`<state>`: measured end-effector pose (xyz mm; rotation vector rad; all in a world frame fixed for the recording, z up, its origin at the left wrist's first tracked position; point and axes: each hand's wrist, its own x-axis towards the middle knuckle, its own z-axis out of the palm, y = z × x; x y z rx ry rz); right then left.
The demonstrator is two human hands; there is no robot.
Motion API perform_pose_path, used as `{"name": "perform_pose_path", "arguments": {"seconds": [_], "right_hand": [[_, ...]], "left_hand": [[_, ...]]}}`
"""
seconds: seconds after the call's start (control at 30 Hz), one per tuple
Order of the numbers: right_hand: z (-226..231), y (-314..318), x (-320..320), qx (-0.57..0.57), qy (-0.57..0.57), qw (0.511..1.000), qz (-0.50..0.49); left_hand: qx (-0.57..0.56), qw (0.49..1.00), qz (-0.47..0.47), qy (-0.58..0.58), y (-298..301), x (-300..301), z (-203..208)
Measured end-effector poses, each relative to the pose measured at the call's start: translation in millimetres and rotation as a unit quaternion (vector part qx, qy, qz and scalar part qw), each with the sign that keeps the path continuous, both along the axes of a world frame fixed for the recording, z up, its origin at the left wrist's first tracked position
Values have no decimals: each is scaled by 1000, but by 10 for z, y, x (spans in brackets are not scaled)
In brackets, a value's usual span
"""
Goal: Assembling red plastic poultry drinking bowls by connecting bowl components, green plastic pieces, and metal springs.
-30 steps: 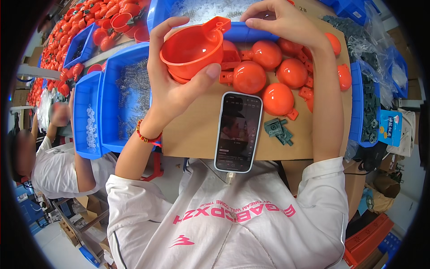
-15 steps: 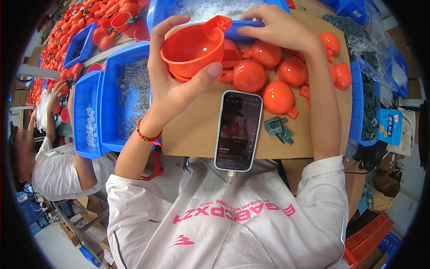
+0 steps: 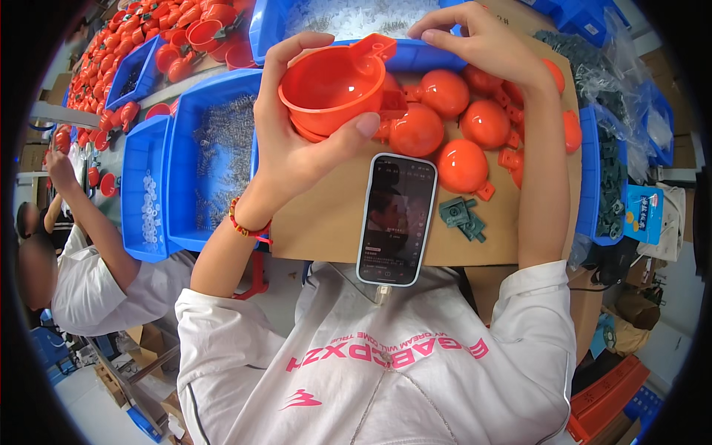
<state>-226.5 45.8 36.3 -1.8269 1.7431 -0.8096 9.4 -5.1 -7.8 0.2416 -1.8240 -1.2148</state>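
Note:
My left hand (image 3: 300, 148) is closed round a glossy orange-red plastic cup (image 3: 326, 85), its open mouth facing up and its lugged tab pointing away to the right. A second orange rim shows beneath it, so the cups seem stacked. At the front edge of a blue bin (image 3: 404, 55) of small white plastic parts (image 3: 348, 18), my right hand (image 3: 478, 37) has its thumb and forefinger tips close together; whatever they pinch is too small to make out. Several domed orange cups (image 3: 461, 165) lie on the cardboard (image 3: 326, 222) below my right hand.
A phone (image 3: 397, 219) stands before me, beside dark green plastic parts (image 3: 461, 217). Left are blue bins of metal springs (image 3: 222, 156) and white rings (image 3: 150, 215); right, a bin of green parts (image 3: 612, 182). A co-worker (image 3: 111, 274) sits at far left near piled orange cups (image 3: 148, 44).
My left hand and the cup have shifted slightly right. My right hand has drawn right, its thumb and forefinger now closer together. The co-worker's arm has moved.

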Motion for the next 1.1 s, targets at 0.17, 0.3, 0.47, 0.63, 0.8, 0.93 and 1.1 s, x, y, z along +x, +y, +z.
{"name": "perform_pose_path", "arguments": {"seconds": [0.17,0.3,0.47,0.63,0.8,0.93,1.1], "right_hand": [[90,27,68,22,9,999,-40],[52,26,35,-36,-11,999,-32],[15,-13,81,-57,-16,993,-106],[81,3,168,-78,23,985,-153],[29,-16,162,-164,14,977,-138],[76,5,217,-186,-90,972,-114],[145,130,378,-137,-189,972,0]], "left_hand": [[-9,1000,10,-4,4,-6,-15],[-10,1000,9,-14,14,-10,-11],[11,1000,1,-18,20,-8,-20],[10,1000,-4,-18,25,-4,-5],[14,1000,-9,-2,35,-21,2],[22,999,-19,-27,35,-28,48],[58,991,-79,-94,17,36,170]]}}
